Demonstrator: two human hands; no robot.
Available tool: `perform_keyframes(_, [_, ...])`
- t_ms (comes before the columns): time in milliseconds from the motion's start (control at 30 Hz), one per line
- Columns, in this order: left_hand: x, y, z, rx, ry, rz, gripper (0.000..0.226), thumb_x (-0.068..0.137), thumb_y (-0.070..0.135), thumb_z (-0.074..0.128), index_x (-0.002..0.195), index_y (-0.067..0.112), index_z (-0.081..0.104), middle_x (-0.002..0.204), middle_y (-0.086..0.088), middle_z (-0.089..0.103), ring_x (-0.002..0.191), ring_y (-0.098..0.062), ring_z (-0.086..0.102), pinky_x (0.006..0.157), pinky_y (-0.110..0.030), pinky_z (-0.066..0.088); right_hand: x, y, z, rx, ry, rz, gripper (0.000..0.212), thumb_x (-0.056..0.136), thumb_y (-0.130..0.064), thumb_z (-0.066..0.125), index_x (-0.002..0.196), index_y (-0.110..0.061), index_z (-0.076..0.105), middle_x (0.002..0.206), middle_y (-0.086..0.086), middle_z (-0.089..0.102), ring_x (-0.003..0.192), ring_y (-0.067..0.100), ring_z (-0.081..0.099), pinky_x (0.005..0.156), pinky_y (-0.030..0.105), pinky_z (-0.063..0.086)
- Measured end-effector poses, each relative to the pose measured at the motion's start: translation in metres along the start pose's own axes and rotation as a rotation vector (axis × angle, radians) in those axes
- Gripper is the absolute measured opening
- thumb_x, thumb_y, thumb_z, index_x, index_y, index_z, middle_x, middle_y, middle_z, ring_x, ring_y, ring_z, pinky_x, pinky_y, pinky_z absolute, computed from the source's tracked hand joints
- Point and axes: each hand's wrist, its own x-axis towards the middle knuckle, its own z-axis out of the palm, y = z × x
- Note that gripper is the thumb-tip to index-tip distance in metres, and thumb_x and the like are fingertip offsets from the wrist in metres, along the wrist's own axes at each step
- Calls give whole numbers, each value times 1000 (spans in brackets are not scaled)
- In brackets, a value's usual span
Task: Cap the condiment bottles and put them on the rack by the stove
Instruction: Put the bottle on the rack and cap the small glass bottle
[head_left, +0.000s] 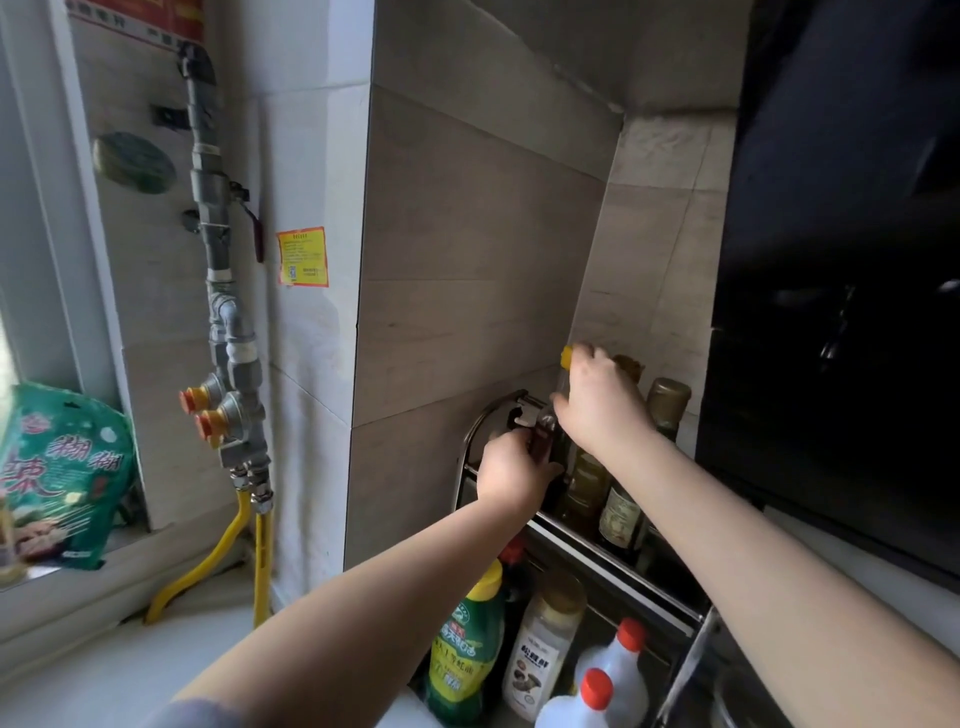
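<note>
Two bare forearms reach up and away from the camera toward a metal rack (597, 545) standing against the tiled wall beside a dark stove surround. On the rack's upper shelf, the left hand (511, 470) curls around the lower body of a dark condiment bottle (546, 434), fingers wrapped at label height, wrist bent slightly upward. The right hand (602, 402) comes in from above, knuckles toward the camera, fingers closed over the bottle's top, where a yellow cap (567, 357) shows just past the fingertips; whether the cap is fully seated cannot be told. The held bottle stands upright at the left end of the upper shelf, just beside two olive oil bottles (621, 499) with dull gold tops. On the lower shelf, close to the camera, stand a green bottle with a yellow cap (465, 649), a pale jar with a tan lid (543, 644) and two white jugs with red caps (605, 675). At left, a grey gas pipe (218, 291) with orange-tipped valves runs down the wall to yellow hoses (262, 566), and a green snack bag (57, 478) leans on the windowsill.
</note>
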Motion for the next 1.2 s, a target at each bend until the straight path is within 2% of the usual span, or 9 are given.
perform_keyframes(167, [-23,-6,-6,17,86,89,24,77,21,67,100,14,66,98,-10,63,90,-25,59,69,-28,42,-21,4,3,215,121,0,60,88,-18,61,139,-1,35,147,18,33,126,34,45,99,36,42])
perform_keyframes(233, [-49,-17,-18,-9,118,126,23,80,22,66,102,17,68,99,-3,60,90,-17,58,76,-26,44,-46,-9,15,309,261,-130,41,87,-16,59,125,0,52,133,18,49,108,34,58,89,38,48])
perform_keyframes(300, [-85,-42,-35,18,90,140,18,81,23,65,97,18,70,94,4,56,90,-11,56,73,-16,40,-77,-31,35,336,267,-237,30,82,-19,58,108,-3,62,112,13,62,93,32,63,78,37,52])
perform_keyframes(367, [-127,-80,-53,53,62,81,15,81,24,67,94,18,71,92,6,56,89,-10,58,76,-15,44,-110,-57,57,315,163,-292,28,80,-25,59,102,-8,65,104,8,66,93,29,63,77,37,51])
perform_keyframes(467, [-202,-137,-90,87,62,-96,12,81,30,68,89,22,71,95,7,59,91,-10,61,82,-34,53,-160,-104,82,405,-2,-327,25,80,-28,58,97,-11,66,99,6,67,93,29,62,78,39,50])
perform_keyframes(700, [-349,-193,-204,264,212,-240,18,82,41,60,87,27,69,95,14,64,95,-8,58,80,-31,50,-262,-241,111,706,-407,-517,24,87,-29,59,104,-14,64,107,2,64,104,21,57,88,38,46])
perform_keyframes(933, [-473,-215,-291,472,745,-161,14,84,24,61,79,12,68,83,3,65,81,-12,54,82,-16,38,-351,-372,101,957,-729,-701,30,88,-30,60,115,-16,62,110,-2,63,98,8,57,87,34,49])
perform_keyframes(1100, [-520,-256,-331,331,1045,-429,32,79,38,57,100,14,52,97,1,54,93,-20,50,82,-46,46,-381,-432,89,943,-791,-930,41,86,-37,63,122,-19,57,115,-2,60,99,9,57,85,33,50])
perform_keyframes(1200, [-533,-280,-348,306,915,-548,59,74,49,57,120,13,46,116,-3,52,111,-20,48,93,-47,45,-382,-457,83,794,-758,-1108,49,85,-42,62,129,-23,51,124,-3,54,109,13,53,87,33,48])
